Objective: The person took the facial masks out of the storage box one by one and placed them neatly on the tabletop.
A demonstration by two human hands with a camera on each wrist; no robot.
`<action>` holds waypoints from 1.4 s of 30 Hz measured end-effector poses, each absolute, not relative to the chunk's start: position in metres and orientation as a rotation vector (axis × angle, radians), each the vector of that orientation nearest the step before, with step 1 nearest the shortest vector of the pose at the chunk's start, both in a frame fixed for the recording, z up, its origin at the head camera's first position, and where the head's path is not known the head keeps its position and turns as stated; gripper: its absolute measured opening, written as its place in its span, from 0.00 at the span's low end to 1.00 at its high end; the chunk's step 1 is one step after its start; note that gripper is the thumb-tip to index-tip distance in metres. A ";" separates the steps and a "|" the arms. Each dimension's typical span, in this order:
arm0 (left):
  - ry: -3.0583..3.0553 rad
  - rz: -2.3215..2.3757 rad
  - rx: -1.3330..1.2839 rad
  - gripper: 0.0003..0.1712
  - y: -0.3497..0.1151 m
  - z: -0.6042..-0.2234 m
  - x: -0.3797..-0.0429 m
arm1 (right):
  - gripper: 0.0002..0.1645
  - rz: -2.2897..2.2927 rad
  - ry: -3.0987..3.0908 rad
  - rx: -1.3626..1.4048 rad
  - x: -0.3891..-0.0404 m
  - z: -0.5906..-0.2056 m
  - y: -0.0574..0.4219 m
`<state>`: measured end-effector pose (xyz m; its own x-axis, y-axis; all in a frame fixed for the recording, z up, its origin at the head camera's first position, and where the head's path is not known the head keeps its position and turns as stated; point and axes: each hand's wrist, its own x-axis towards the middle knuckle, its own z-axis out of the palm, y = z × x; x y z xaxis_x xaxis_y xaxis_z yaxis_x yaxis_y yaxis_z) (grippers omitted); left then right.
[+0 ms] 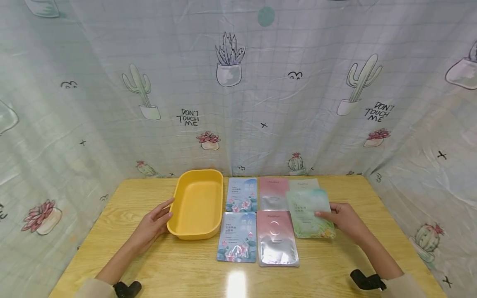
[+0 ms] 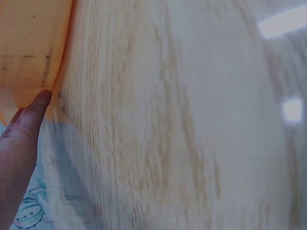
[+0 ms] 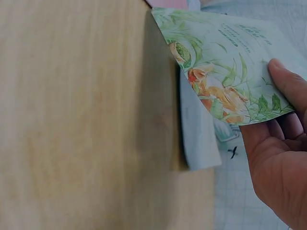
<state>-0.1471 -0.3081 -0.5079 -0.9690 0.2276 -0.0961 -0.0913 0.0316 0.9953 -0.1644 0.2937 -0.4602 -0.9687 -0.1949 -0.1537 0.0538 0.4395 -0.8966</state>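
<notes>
My right hand (image 1: 344,219) pinches a green face mask sachet (image 1: 311,215) by its right edge, thumb on the printed face and fingers beneath. In the right wrist view the sachet (image 3: 216,72) is tilted and lifted over a pale sachet (image 3: 199,129). That pale sachet (image 1: 305,183) shows behind it in the head view, partly hidden. At the left, my left hand (image 1: 150,225) rests its extended fingers against the outer left side of a yellow plastic basin (image 1: 195,207). The left wrist view shows a fingertip at the basin's wall (image 2: 33,52).
Two blue sachets (image 1: 242,194) lie in a column right of the basin. Beside them are two pink sachets (image 1: 273,192), one behind the other. The wooden table (image 1: 179,265) ends at a patterned curtain (image 1: 261,124) at the back and sides.
</notes>
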 end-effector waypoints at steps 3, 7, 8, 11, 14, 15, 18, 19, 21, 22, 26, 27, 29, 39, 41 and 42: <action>2.068 2.033 0.162 0.35 -0.307 -0.508 -0.148 | 0.28 -1.568 2.377 -0.115 -0.156 -0.466 0.300; 2.057 2.039 0.159 0.35 -0.306 -0.507 -0.148 | 0.33 -1.626 2.180 -0.184 -0.146 -0.472 0.308; 2.057 2.039 0.159 0.35 -0.306 -0.507 -0.148 | 0.34 -1.636 2.133 -0.195 -0.144 -0.473 0.310; 2.060 2.041 0.162 0.35 -0.306 -0.507 -0.147 | 0.35 -1.634 2.067 -0.206 -0.139 -0.477 0.315; 2.060 2.046 0.161 0.35 -0.307 -0.508 -0.147 | 0.34 -1.590 2.090 -0.212 -0.135 -0.482 0.319; 2.061 2.042 0.169 0.35 -0.307 -0.508 -0.147 | 0.34 -1.575 2.109 -0.208 -0.134 -0.484 0.320; 2.063 2.043 0.172 0.35 -0.307 -0.509 -0.147 | 0.31 -1.520 2.207 -0.187 -0.130 -0.491 0.319; 2.060 2.043 0.175 0.35 -0.307 -0.510 -0.147 | 0.31 -1.497 2.255 -0.165 -0.129 -0.493 0.318; 2.057 2.046 0.182 0.35 -0.308 -0.510 -0.147 | 0.31 -1.421 2.378 -0.110 -0.127 -0.496 0.315; 2.055 2.053 0.177 0.35 -0.307 -0.510 -0.147 | 0.32 -1.377 2.437 -0.081 -0.126 -0.496 0.313; 2.058 2.062 0.180 0.35 -0.307 -0.511 -0.148 | 0.40 -1.195 2.622 0.037 -0.125 -0.497 0.308; 2.055 2.063 0.182 0.35 -0.306 -0.511 -0.148 | 0.41 -1.166 2.640 0.051 -0.125 -0.497 0.307; 2.055 2.061 0.186 0.35 -0.306 -0.510 -0.148 | 0.44 -1.127 2.654 0.069 -0.126 -0.496 0.307; 2.034 2.067 0.183 0.36 -0.307 -0.508 -0.148 | 0.32 -1.235 2.582 -0.004 -0.124 -0.490 0.312; 2.039 2.065 0.181 0.36 -0.306 -0.507 -0.148 | 0.31 -1.187 2.641 -0.001 -0.123 -0.491 0.312; 2.047 2.061 0.176 0.36 -0.306 -0.508 -0.148 | 0.30 -1.162 2.675 -0.001 -0.123 -0.491 0.311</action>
<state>-0.1479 -0.3064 -0.5075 -0.9661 0.2464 -0.0772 -0.0789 0.0028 0.9969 -0.1228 0.3111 -0.4912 -0.9749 -0.0891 -0.2043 0.0885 0.6865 -0.7217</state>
